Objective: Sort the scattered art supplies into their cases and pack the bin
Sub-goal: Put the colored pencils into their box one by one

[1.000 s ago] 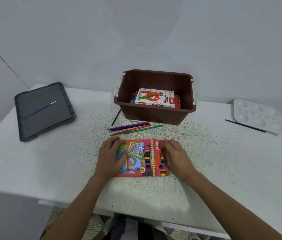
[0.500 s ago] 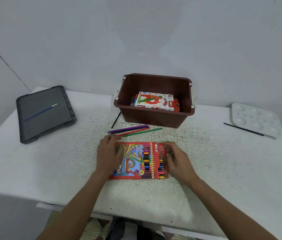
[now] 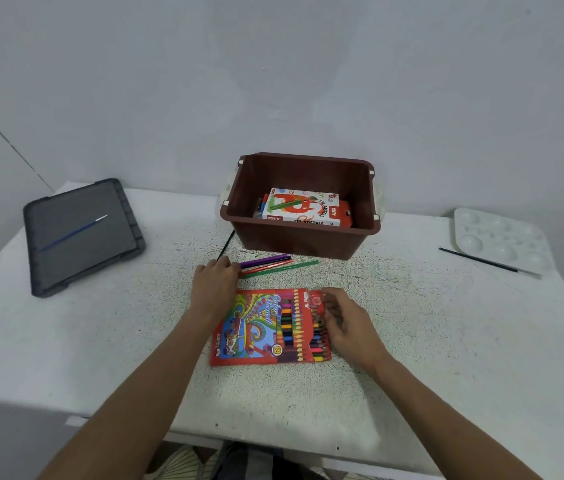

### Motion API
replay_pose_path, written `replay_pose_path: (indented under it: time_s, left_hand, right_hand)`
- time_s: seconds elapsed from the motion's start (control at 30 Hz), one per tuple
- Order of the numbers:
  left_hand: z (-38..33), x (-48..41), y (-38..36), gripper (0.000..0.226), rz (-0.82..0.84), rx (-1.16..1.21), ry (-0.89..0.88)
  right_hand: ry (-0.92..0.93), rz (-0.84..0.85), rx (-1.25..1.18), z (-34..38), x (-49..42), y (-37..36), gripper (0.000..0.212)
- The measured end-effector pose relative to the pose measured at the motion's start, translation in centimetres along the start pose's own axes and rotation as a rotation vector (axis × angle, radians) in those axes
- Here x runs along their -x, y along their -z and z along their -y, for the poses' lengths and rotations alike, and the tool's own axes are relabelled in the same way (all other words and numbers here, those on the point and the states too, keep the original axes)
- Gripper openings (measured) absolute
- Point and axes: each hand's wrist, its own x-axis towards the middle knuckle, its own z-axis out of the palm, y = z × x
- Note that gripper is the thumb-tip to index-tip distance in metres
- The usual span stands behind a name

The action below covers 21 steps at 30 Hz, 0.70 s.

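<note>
Where speckled table (image 3: 429, 334) meets wall (image 3: 273, 81), left grip (image 3: 216, 285) loose by pencils (image 3: 275, 265), right grip (image 3: 349, 323) loose on case (image 3: 256, 327).

Bin (image 3: 299, 237) behind loose pencils (image 3: 273, 265), pencil case (image 3: 270, 327) before them, lid (image 3: 81, 233) far left, palette (image 3: 500, 237) right, seemingly under a brush (image 3: 484, 261).

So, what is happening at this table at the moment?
A person is sorting art supplies. The left hand reaches for the loose pencils lying before the brown bin, which holds an oil pastels box. The right hand is at the open end of the colour pencil box. A blue brush on the grey tray and a black brush by the palette are not yet packed.
</note>
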Motion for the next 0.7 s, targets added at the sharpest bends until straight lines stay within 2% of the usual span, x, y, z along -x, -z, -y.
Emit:
replay_pose_path:
  time_s: [0.17, 0.23, 0.3, 0.4, 0.5, 0.57, 0.7]
  left_hand:
    - [0.7, 0.6, -0.1, 0.034, 0.008, -0.044, -0.008]
    - [1.0, 1.0, -0.2, 0.033, -0.048, -0.061, -0.028]
    - [0.8, 1.2, -0.2, 0.029, -0.173, -0.010, -0.067]
    - [-0.9, 1.5, 0.4, 0.012, -0.377, 0.246, -0.101]
    - [-3.1, 2.0, 1.5, 0.013, -0.407, 0.558, -0.093]
    - [-4.4, 2.3, 2.0, 0.011, -0.341, 0.786, -0.050]
    - [-6.2, 3.1, 3.7, 0.006, -0.024, 1.329, 0.150]
  right_hand:
    - [-0.012, 0.011, -0.013, 0.2, 0.0, 0.1, 0.040]
    - [-0.020, 0.015, -0.033, 0.3, 0.0, 0.1, 0.036]
    - [-0.024, 0.020, -0.038, 0.3, 0.0, 0.0, 0.032]
    - [-0.043, 0.045, -0.026, 0.4, -0.2, 0.1, 0.028]
    - [-0.047, 0.055, 0.039, 0.8, -0.7, 0.2, 0.026]
    - [0.009, 0.006, 0.118, 1.3, -1.0, 0.2, 0.025]
    - [0.087, -0.084, 0.186, 2.5, -1.4, 0.2, 0.026]
